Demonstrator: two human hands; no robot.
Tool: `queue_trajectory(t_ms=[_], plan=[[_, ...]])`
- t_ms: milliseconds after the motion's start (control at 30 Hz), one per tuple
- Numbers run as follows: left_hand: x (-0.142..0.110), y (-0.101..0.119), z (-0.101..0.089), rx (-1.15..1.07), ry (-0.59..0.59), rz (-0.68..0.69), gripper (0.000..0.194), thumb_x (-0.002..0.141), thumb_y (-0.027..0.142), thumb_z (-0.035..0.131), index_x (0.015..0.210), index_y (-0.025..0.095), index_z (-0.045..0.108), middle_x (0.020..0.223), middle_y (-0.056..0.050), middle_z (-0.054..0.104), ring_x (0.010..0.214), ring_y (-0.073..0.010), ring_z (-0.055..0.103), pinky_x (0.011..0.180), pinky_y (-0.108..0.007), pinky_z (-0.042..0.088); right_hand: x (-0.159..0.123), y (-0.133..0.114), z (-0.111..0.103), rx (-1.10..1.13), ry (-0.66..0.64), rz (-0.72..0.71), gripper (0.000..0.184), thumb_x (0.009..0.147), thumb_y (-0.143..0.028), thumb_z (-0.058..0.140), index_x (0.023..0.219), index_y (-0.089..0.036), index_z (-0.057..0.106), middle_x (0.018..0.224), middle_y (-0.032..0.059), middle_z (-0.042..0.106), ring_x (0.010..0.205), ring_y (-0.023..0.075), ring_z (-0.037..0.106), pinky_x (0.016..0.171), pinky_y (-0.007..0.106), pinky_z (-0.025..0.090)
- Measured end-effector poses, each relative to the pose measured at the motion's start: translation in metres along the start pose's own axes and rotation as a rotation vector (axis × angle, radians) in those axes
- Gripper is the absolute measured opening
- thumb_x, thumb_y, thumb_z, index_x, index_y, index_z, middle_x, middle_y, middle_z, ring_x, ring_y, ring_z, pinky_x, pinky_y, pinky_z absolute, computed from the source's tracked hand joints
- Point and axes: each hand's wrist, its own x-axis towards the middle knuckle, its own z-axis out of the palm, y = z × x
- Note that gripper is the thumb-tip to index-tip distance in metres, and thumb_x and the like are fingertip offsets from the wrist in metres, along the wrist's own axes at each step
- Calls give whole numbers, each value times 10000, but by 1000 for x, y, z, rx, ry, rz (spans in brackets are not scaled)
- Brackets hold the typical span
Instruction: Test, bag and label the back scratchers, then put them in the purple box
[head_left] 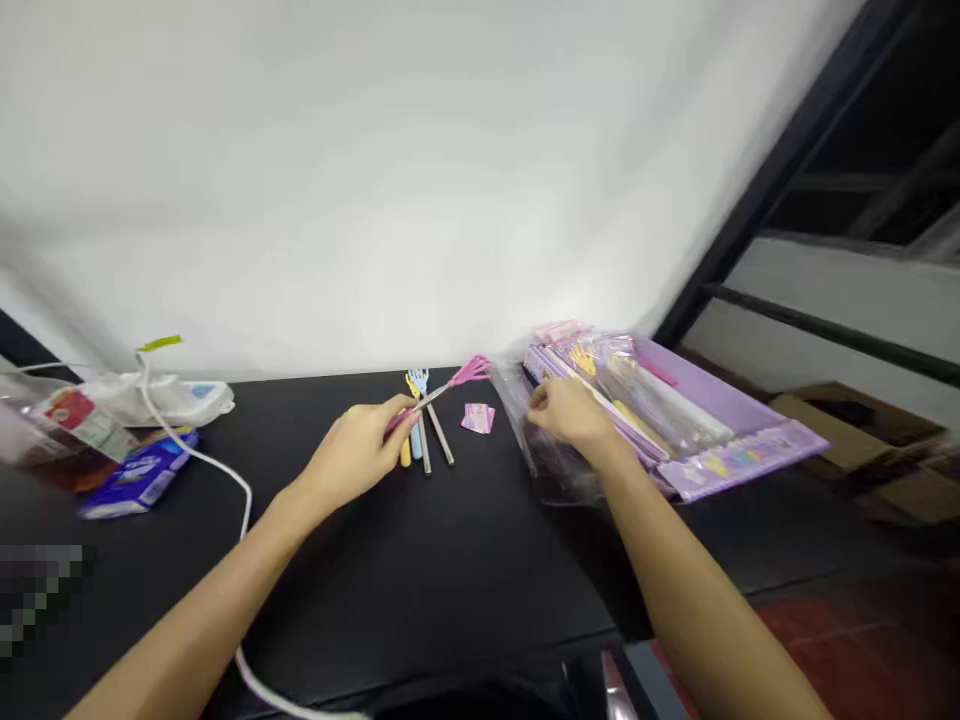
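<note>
My left hand (367, 445) is closed around the handle of a pink hand-shaped back scratcher (471, 371), whose head points right. Below and behind it, several back scratchers lie on the black table, one with a blue head (418, 380) and one with a yellow handle (406, 453). A small stack of pink cards (478, 417) lies to their right. My right hand (568, 408) has its fingers pinched on a clear plastic bag (525, 425), partly smeared by motion. Beside it stands an open purple display box (697, 385) holding wrapped back scratchers (637, 390).
A white power strip (180, 400), a blue packet (142, 478) and a clear bag with a red label (71, 425) sit at the left. A white cable (247, 500) runs across the table. A cardboard box (832, 420) is beyond the right edge; a white wall stands behind.
</note>
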Motion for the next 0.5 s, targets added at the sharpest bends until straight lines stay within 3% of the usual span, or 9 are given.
queue_trajectory(t_ms=[167,267,367,433,500], plan=[[-1,5,0,-56,13,13,304,1023,440,426,1101,245,645,670,28,602,590,-158,555,609,-279,382,-2,-1,-4,13,40,5,331,727,-133,645,1021,-154,797,973,116,788,929,259,731,800,292,488],[0,10,4,-356,-28,-57,329,1004,500,465,1050,218,628,656,24,617,550,-150,581,590,-277,454,-6,-7,-10,22,102,21,325,748,-156,623,1023,-168,794,951,105,790,949,271,725,801,308,492],[2,17,10,-792,-43,-136,367,963,537,549,1027,189,646,927,-63,724,825,-199,705,732,-314,572,-14,-20,-16,142,316,-50,286,763,-195,619,984,-187,800,871,72,792,853,254,721,781,323,495],[3,22,15,-1043,-17,-156,343,926,507,635,1016,180,689,1179,-99,699,1094,-234,672,917,-351,572,-22,-33,-17,337,424,-195,254,766,-217,641,957,-180,805,778,50,778,676,198,682,710,306,495],[3,26,18,-1242,-10,-168,298,898,463,696,990,181,726,1285,-92,661,1223,-253,614,1043,-388,523,-30,-47,-14,557,384,-362,229,785,-240,661,945,-168,808,736,37,766,555,141,608,621,277,477]])
